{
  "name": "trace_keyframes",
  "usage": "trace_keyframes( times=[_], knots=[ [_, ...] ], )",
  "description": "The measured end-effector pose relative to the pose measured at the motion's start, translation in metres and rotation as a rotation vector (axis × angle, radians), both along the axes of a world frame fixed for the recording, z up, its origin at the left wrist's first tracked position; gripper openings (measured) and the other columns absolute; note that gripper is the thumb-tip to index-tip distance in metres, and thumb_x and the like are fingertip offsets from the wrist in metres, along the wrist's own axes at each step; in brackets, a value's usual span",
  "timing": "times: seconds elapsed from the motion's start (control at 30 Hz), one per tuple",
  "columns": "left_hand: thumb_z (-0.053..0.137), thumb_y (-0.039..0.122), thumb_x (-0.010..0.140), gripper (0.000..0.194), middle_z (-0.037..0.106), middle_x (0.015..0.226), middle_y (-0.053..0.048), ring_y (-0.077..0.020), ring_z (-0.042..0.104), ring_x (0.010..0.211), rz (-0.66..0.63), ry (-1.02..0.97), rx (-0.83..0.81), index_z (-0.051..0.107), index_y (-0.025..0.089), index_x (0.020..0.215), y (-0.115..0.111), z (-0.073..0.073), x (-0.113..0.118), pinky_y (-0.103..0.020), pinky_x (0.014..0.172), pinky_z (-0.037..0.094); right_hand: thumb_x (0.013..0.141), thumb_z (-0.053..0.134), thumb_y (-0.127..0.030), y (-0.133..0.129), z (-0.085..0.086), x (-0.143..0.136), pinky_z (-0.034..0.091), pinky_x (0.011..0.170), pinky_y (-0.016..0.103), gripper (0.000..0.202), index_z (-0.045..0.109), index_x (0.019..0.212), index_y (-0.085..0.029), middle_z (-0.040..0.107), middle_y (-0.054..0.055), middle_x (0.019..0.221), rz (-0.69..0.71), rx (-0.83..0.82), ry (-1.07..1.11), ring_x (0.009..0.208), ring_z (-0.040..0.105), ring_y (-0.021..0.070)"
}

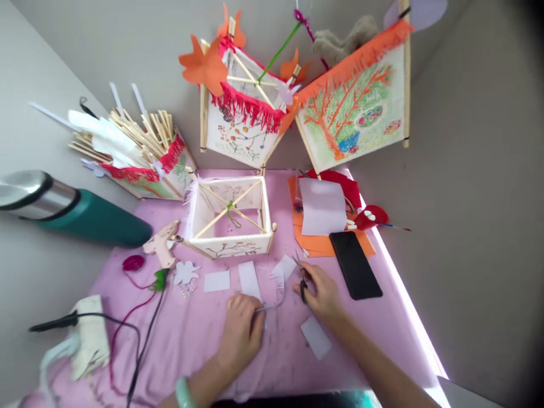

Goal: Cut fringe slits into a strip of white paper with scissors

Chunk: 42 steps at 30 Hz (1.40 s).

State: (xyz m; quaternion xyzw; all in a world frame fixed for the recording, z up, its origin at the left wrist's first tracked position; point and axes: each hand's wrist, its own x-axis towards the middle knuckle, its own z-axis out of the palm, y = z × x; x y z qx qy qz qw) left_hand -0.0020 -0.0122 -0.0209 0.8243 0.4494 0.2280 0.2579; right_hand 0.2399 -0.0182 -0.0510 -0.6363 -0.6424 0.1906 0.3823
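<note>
My right hand (323, 293) grips a small pair of scissors (303, 289) by the handles, and the blades point up and away from me. Just left of the blades lies a pale lilac paper strip (279, 279) with fringe cut along one side; it curls down toward my left hand (243, 326). Thumb and fingers of that hand are pinched on the strip's near end. Cut paper rectangles (249, 280) lie beyond my left hand, and another paper piece (315, 338) is near my right forearm. A white-walled lantern frame (236, 248) with crossed sticks stands behind them.
At left are a green bottle (102, 218), a pink glue gun (164, 245), cords and a power strip (91, 331). A black phone (356, 265) rests on orange sheets at right. Two decorated lanterns (244, 133) hang above; a box of sticks (148, 178) stands back left.
</note>
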Motion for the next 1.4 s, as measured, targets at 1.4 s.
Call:
trace_keyframes(
  times=[1.4],
  knots=[
    [0.072, 0.021, 0.073, 0.030, 0.071, 0.076, -0.004, -0.0172, 0.066, 0.047, 0.623, -0.649, -1.079, 0.046, 0.018, 0.089, 0.001, 0.088, -0.002, -0.025, 0.042, 0.050, 0.075, 0.061, -0.051, -0.084, 0.026, -0.057, 0.046, 0.057, 0.029, 0.042, 0.065, 0.104, -0.021, 0.055, -0.002, 0.066, -0.068, -0.583, 0.705, 0.057, 0.053, 0.0159]
  ],
)
